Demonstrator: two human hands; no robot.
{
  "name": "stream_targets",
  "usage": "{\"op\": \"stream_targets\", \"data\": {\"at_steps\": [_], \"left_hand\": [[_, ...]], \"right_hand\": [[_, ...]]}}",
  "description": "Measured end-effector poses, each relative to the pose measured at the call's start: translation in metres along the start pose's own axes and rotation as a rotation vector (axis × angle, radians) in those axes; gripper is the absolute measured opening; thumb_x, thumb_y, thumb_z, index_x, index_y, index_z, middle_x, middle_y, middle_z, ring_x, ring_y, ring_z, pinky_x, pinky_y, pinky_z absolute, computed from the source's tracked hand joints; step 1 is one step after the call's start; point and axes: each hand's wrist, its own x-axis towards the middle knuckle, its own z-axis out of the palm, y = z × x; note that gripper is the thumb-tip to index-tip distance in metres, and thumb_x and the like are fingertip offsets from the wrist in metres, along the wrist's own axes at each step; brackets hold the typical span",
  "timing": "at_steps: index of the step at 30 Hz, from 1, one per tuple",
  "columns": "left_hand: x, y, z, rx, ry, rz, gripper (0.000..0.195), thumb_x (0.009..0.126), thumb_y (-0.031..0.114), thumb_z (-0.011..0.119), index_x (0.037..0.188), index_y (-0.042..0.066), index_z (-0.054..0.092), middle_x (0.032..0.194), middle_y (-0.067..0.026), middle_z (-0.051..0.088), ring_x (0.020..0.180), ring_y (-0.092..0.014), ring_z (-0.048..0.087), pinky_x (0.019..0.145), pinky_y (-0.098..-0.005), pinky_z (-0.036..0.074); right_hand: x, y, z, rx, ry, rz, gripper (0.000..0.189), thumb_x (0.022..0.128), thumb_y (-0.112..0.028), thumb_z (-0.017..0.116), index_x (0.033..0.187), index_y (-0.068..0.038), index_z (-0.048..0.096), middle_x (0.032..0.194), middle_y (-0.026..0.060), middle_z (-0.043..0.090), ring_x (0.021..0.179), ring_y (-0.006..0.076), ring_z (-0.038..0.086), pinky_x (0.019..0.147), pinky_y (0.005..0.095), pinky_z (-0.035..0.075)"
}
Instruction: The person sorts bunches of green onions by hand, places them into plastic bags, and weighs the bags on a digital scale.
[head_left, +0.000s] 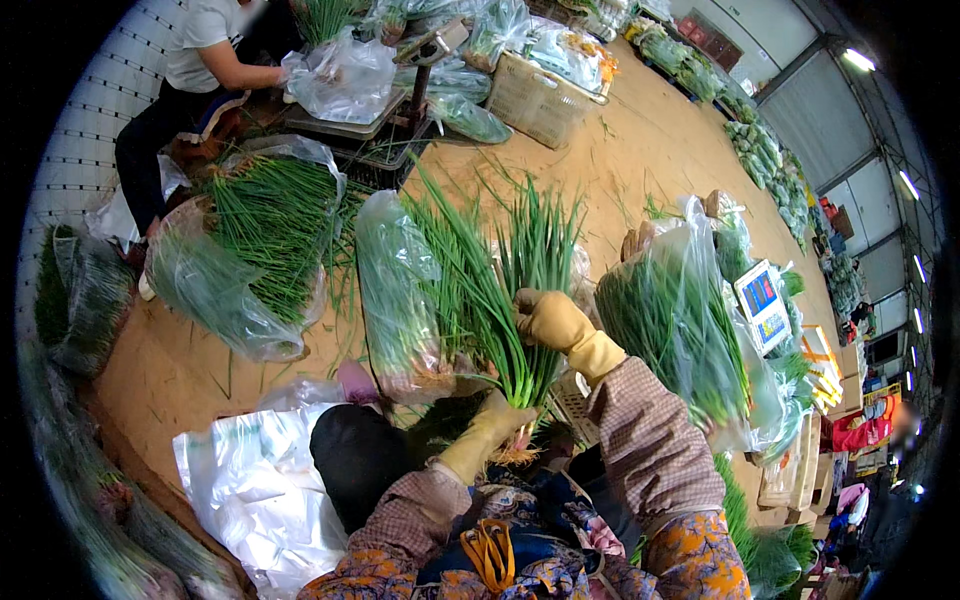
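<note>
A bunch of green onions (517, 360) stands upright before me, its roots pointing down. My left hand (491, 431), in a yellow rubber glove, grips it low, just above the roots. My right hand (553, 322), gloved the same way, is bent with curled fingers at the leaves on the bunch's right; whether it pinches a leaf is hidden. More green onions lie just behind the bunch. To its left is a clear plastic bag of green onions (397, 292). A larger filled plastic bag (667, 322) stands to the right of my right hand.
White plastic bags (262, 487) lie at lower left. Beyond are an open bag of thin green stalks (277, 225), a platform scale (341, 124) and a plastic crate (536, 101). A digital scale display (763, 307) stands at right. Another person (202, 67) sits at upper left, hands at a plastic bag.
</note>
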Motion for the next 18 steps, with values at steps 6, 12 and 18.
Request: {"op": "stream_targets", "data": {"at_steps": [6, 12, 18], "left_hand": [[-0.020, 0.046, -0.002, -0.223, -0.009, 0.077, 0.029, 0.073, 0.009, 0.064, 0.100, 0.004, 0.053, 0.087, -0.0074, 0.058, 0.065, -0.016, 0.057, 0.047, -0.0283, 0.047], [-0.020, 0.053, -0.003, -0.307, -0.021, 0.028, 0.044, 0.069, 0.009, 0.070, 0.107, 0.002, 0.050, 0.099, -0.0092, 0.057, 0.084, -0.021, 0.056, 0.079, -0.0313, 0.045], [-0.017, 0.034, -0.005, -0.246, 0.084, 0.080, 0.042, 0.065, 0.006, 0.072, 0.103, 0.003, 0.054, 0.097, -0.0080, 0.059, 0.088, -0.021, 0.056, 0.078, -0.0311, 0.044]], "right_hand": [[-0.032, -0.003, -0.001, 0.382, 0.346, -0.011, 0.018, 0.075, -0.008, 0.062, 0.090, 0.001, 0.058, 0.072, 0.0122, 0.059, 0.065, 0.0195, 0.058, 0.058, 0.0278, 0.045], [-0.067, 0.008, -0.036, 1.063, 0.829, 0.085, 0.013, 0.082, -0.014, 0.059, 0.087, -0.003, 0.055, 0.071, 0.0023, 0.056, 0.056, 0.0089, 0.050, 0.049, 0.0197, 0.040], [-0.090, 0.030, -0.112, 0.767, 1.013, 0.139, 0.018, 0.082, -0.020, 0.059, 0.089, -0.003, 0.055, 0.068, 0.0013, 0.055, 0.053, 0.0097, 0.048, 0.049, 0.0220, 0.038]]}}
